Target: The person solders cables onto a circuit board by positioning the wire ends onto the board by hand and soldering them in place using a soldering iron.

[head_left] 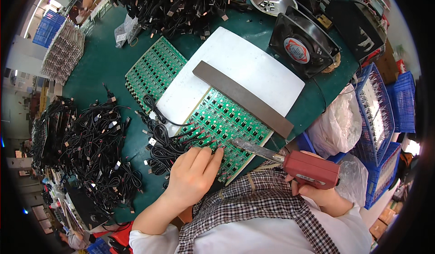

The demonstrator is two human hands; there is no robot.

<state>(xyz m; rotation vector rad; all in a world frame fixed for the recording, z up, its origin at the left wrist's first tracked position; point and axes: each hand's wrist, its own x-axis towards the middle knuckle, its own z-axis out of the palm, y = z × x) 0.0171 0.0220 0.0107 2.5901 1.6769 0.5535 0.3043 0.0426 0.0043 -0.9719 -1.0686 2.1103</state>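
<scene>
A green circuit board panel (226,118) lies on a white pad (235,64) under a dark flat bar (242,98). My left hand (195,172) rests on the panel's near edge, its fingers pressing thin red and black wires (199,134) of a black cable bundle (163,145) against the board. My right hand (317,193) grips a red soldering gun (310,168), and its metal tip (238,142) touches the board just right of my left fingertips.
A second green panel (152,70) lies left of the pad. Black cable piles sit at the left (90,145) and the top (172,0). A black fan (301,41), a metal bowl (272,0), blue crates (378,113) and a plastic bag (337,122) crowd the right.
</scene>
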